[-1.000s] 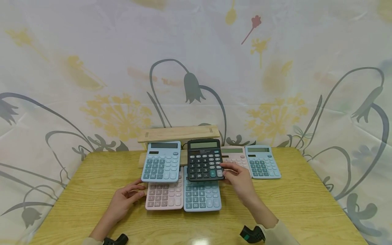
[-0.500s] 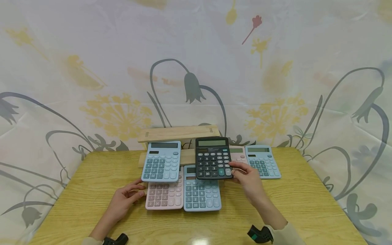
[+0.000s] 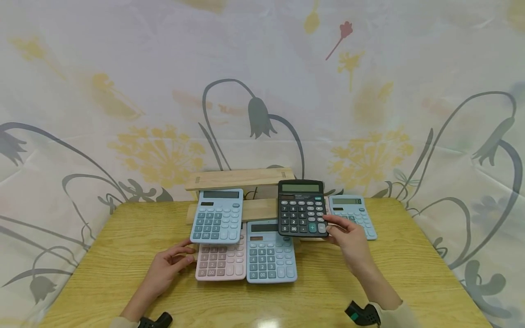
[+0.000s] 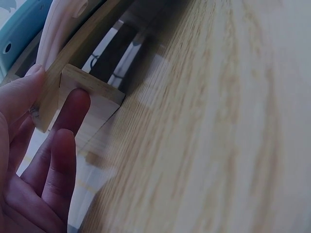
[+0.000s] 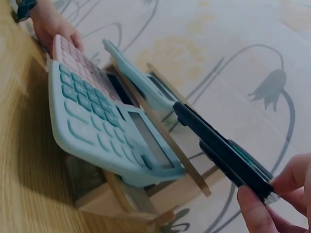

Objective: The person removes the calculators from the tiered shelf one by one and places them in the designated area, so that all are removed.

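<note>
My right hand pinches the black calculator by its lower right corner. In the right wrist view that calculator shows edge-on, held off the wooden stand. My left hand holds the left side of the wooden stand; the left wrist view has thumb and fingers on either side of its slat. A light blue calculator leans on the upper tier. Below it, a pink calculator and another blue calculator rest side by side; the pink one's top is hidden.
To the right of the stand lies another blue calculator, partly covered by my right hand. A further pink calculator is mostly hidden behind the black one. Behind the wooden table hangs a flower-printed cloth.
My right hand has carried the black calculator rightward and slightly up, away from the upper tier. The lower blue calculator's display has come into view. My left hand stays put.
</note>
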`<action>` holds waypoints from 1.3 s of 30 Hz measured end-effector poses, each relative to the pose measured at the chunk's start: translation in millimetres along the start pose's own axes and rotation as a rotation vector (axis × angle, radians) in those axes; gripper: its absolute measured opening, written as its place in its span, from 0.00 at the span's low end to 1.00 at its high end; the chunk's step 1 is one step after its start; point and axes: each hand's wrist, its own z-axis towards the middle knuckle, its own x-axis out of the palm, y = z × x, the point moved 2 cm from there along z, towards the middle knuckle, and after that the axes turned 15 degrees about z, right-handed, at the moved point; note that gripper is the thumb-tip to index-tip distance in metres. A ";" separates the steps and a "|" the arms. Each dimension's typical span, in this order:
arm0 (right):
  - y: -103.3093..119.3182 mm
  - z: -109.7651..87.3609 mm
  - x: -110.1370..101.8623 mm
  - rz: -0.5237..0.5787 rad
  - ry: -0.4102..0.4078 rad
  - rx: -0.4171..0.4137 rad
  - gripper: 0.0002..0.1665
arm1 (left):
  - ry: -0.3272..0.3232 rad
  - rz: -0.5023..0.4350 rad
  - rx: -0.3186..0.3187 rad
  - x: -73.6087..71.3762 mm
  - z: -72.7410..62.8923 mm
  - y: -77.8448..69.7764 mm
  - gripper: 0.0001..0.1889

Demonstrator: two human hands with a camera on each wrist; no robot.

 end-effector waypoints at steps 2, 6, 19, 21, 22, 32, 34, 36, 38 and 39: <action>1.0 0.3 -6.0 0.008 0.002 -0.014 0.20 | -0.001 0.003 -0.001 0.1 0.0 0.1 0.12; 4.3 1.3 -18.8 0.017 0.004 -0.036 0.20 | -0.004 0.002 -0.003 0.1 -0.3 -0.2 0.11; 10.5 5.9 -71.9 0.091 -0.032 -0.098 0.15 | -0.004 0.007 -0.005 -0.2 -1.0 -1.0 0.11; 9.0 7.0 -79.5 0.089 -0.044 -0.098 0.15 | -0.005 0.006 -0.007 -0.1 -0.9 -0.9 0.11; 8.1 7.7 -83.2 0.088 -0.052 -0.094 0.15 | -0.004 0.006 -0.008 0.0 -0.9 -0.9 0.11; -3.6 15.0 -122.8 0.032 -0.136 -0.040 0.15 | -0.007 -0.005 0.001 1.0 -0.2 -0.2 0.11; -5.5 16.4 -130.8 0.018 -0.155 -0.042 0.16 | -0.008 -0.002 0.003 1.0 -0.3 -0.3 0.10; -7.5 18.0 -138.6 0.025 -0.174 -0.041 0.16 | -0.008 0.001 0.001 0.8 -0.2 -0.5 0.10; -9.3 19.7 -146.7 0.044 -0.187 -0.033 0.17 | -0.009 0.001 -0.002 0.6 0.0 -0.6 0.10; -10.1 20.3 -150.6 0.047 -0.195 -0.029 0.17 | -0.009 0.001 -0.003 0.6 0.1 -0.7 0.10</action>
